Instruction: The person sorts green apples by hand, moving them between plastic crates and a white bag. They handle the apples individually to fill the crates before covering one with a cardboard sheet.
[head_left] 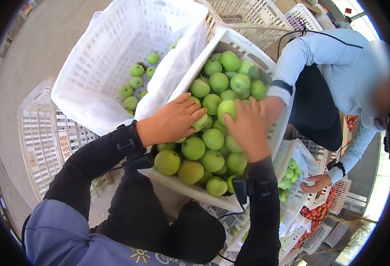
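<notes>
A white plastic crate point(189, 82) in front of me is heaped with green apples point(213, 138). My left hand point(173, 119) reaches in from the left side, its fingers curled over a green apple point(200, 123) on the pile. From the right, my right hand point(250, 126) has its fingers and thumb against a pale green apple point(227, 110) near the middle. Part of each held apple is hidden by my fingers. Beside my right hand, a co-worker's hand point(274, 107) reaches into the same crate, mostly covered.
Left of the apples stands a white crate with a white liner point(159, 95) and several small green apples point(136, 82) inside. A co-worker point(332, 57) sits at the right, the other hand point(317, 183) by a crate of green apples point(288, 179). Red apples point(317, 213) lie further right.
</notes>
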{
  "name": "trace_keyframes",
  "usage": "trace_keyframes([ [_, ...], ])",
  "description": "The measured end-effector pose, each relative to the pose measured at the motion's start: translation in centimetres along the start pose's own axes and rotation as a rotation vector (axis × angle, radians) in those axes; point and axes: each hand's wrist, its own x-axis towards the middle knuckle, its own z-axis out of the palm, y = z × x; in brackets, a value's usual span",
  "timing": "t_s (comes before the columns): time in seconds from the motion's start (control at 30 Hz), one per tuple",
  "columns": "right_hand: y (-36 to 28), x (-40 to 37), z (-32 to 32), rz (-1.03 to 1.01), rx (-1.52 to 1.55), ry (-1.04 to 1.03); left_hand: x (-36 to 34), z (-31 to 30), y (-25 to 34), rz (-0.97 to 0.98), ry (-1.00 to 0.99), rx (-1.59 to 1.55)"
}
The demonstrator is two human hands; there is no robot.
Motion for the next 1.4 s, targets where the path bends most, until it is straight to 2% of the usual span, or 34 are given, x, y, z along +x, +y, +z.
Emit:
trace_keyframes([
  [0.13,0.7,-0.8,0.7,-0.018,-0.102,0.029,0.4,-0.5,-0.1,-0.001,-0.038,-0.025],
  [0.27,0.1,-1.1,1.1,0.018,-0.039,-0.034,3.6,-1.0,-0.6,0.011,-0.042,-0.024],
  [0.33,0.5,-1.2,1.3,0.205,0.224,-0.157,5.8,-0.4,-0.5,0.026,-0.009,-0.008],
  [0.43,1.3,-1.6,2.0,0.298,0.368,-0.214,8.3,3.2,-0.9,-0.013,-0.074,0.024],
  [0.57,-0.5,-2.4,3.4,0.314,0.296,-0.065,9.4,4.9,-0.5,-0.066,-0.058,0.176],
  [0.63,-1.0,-2.7,4.3,0.366,0.456,0.097,9.5,4.6,-0.5,-0.069,0.000,0.224],
  [0.67,-0.7,-2.6,4.3,0.366,0.467,0.099,9.3,4.2,-0.4,-0.071,-0.008,0.231],
  [0.73,0.0,-2.9,3.7,0.441,0.661,-0.039,9.2,3.7,0.2,-0.157,0.059,0.186],
  [0.77,0.0,-3.0,3.6,0.452,0.667,-0.029,9.2,3.7,0.4,-0.144,0.052,0.193],
  [0.83,-0.5,-3.0,3.4,0.307,0.468,0.019,8.9,3.4,0.4,-0.212,0.018,0.164],
  [0.87,-0.6,-2.6,3.6,0.316,0.472,0.028,8.7,3.8,-0.1,-0.202,0.015,0.172],
  [0.93,-0.7,-1.5,4.3,0.369,0.418,-0.098,8.5,5.0,-1.4,-0.048,0.089,0.142],
  [0.97,-0.9,-1.5,4.7,0.385,0.389,-0.057,8.8,4.0,-1.4,-0.111,-0.111,0.071],
  [1.07,-0.6,-2.4,5.4,0.359,0.458,0.049,8.6,3.2,-1.6,-0.047,-0.098,-0.022],
  [1.13,0.5,-2.6,4.4,0.347,0.490,0.023,8.7,1.2,-1.1,-0.056,-0.133,-0.039],
  [1.2,1.4,-3.3,3.6,0.333,0.774,0.270,8.3,0.3,-1.3,-0.040,0.032,-0.096],
  [1.27,1.7,-3.6,-1.8,0.612,1.106,0.150,8.4,-1.5,-0.7,-0.081,0.052,-0.062],
  [1.4,2.9,-2.6,-1.7,0.646,1.078,0.077,9.6,-1.7,0.6,-0.070,0.020,-0.134],
])
